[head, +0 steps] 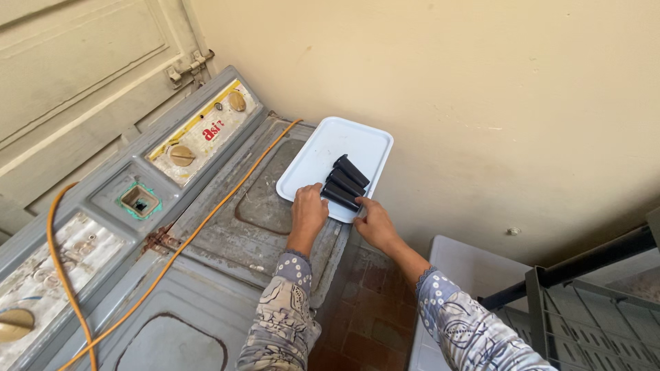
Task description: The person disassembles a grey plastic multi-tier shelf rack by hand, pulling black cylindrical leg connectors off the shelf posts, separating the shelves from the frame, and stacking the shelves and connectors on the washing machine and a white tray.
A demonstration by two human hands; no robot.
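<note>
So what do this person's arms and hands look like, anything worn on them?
Both hands, left hand and right hand, are bare: no gloves, and no rings or watch that I can make out. Both arms wear long sleeves of grey-blue fabric with a white floral and dotted print, ending at patterned cuffs.

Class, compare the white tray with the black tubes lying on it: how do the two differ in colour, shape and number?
The white tray is pale; the black tubes are dark. The tray is flat, rectangular and round-cornered; the tubes are long, narrow and tapered. There is one tray but about four tubes, lying side by side near its front edge. Both rest on the grey machine lid, and the left hand and right hand reach both.
</note>
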